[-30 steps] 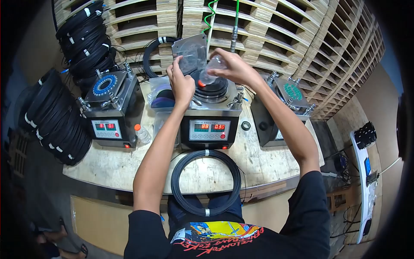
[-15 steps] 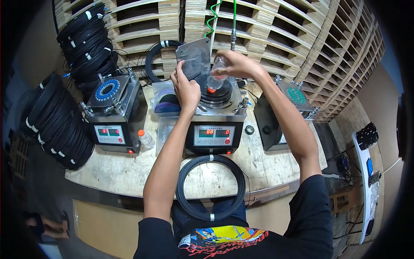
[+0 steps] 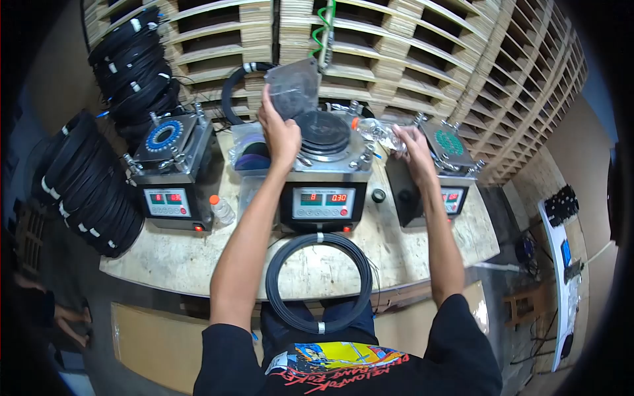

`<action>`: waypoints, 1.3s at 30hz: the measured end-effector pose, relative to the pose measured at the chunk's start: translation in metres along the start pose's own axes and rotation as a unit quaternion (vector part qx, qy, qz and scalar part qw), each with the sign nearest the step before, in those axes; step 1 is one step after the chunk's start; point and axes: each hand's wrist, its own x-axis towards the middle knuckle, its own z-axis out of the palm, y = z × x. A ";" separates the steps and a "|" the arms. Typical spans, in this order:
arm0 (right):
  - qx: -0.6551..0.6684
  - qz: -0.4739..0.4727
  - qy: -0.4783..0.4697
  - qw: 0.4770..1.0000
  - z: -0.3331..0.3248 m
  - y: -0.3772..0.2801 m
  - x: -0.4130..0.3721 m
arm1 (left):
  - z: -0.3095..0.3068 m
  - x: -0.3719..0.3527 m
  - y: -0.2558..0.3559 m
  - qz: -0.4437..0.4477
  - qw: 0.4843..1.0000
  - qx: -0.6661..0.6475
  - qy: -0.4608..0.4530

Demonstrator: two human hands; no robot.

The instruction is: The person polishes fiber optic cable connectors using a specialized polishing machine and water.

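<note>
My left hand (image 3: 281, 134) grips the left edge of a flat grey metal plate (image 3: 295, 87), which stands tilted up behind the middle machine (image 3: 322, 198). Below and beside the plate lies that machine's round black top (image 3: 322, 132), uncovered. Off to the right, my right hand (image 3: 416, 148) is closed around a clear plastic bottle (image 3: 378, 132). The bottle lies nearly level, its orange cap pointing left toward the round top. A coil of black cable (image 3: 319, 284) rests at the table's front edge, over the lap.
Similar machines stand left (image 3: 173, 178) with a blue-dotted ring and right (image 3: 449, 148) with green dots. Another orange-capped bottle (image 3: 222, 210) and a small black ring (image 3: 378, 195) are on the table (image 3: 409, 257). Black coils (image 3: 89, 185) are stacked at left; wooden pallets (image 3: 422, 59) rise behind.
My right hand has moved the bottle right, off the round top, and turned it from cap-down to nearly level. My left hand still holds the plate. The middle display reads differently.
</note>
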 end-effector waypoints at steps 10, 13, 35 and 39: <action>-0.069 0.042 0.022 0.996 -0.042 0.167 -0.141 | 0.003 0.004 -0.013 0.007 0.999 -0.036 -0.023; -0.171 -0.042 0.049 0.983 -0.035 0.204 -0.147 | 0.005 0.009 -0.024 0.028 0.997 -0.061 -0.031; -0.005 -0.129 -0.090 0.988 0.008 -0.036 -0.034 | -0.036 0.050 0.000 0.223 0.942 0.091 -0.235; 0.076 0.043 -0.176 0.981 0.061 -0.072 -0.007 | -0.048 0.022 0.053 0.306 0.877 0.254 -0.268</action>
